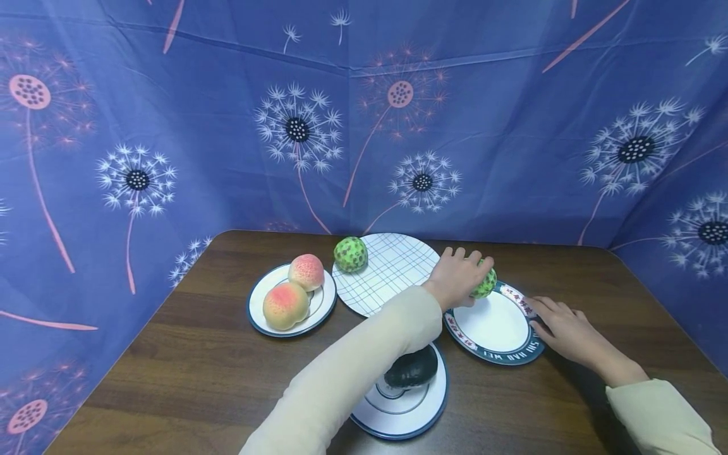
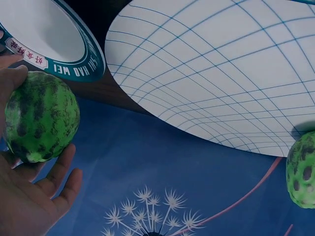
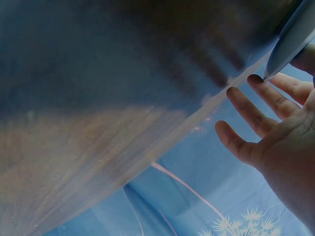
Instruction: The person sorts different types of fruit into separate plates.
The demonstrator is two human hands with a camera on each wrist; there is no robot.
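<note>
My left hand (image 1: 459, 278) grips a green, dark-spotted round fruit (image 2: 43, 117) above the far left rim of the green-rimmed plate (image 1: 500, 325). Its fingers curve around the fruit in the left wrist view. My right hand (image 1: 571, 332) is at the right rim of that plate, with fingertips right at the edge; they look fairly straight in the right wrist view, where a piece of the plate (image 3: 290, 44) overlaps them. A second green spotted fruit (image 1: 350, 254) is at the left edge of the white plate with blue grid lines (image 1: 392, 268).
On a blue-rimmed plate (image 1: 254, 303) at the left lie two peaches, one larger (image 1: 285, 306), one smaller (image 1: 307, 272). Beneath my left forearm, a front plate (image 1: 406, 426) bears a dark glossy oval thing (image 1: 413, 368). A blue dandelion cloth (image 1: 227, 126) hangs behind the wooden table (image 1: 188, 379).
</note>
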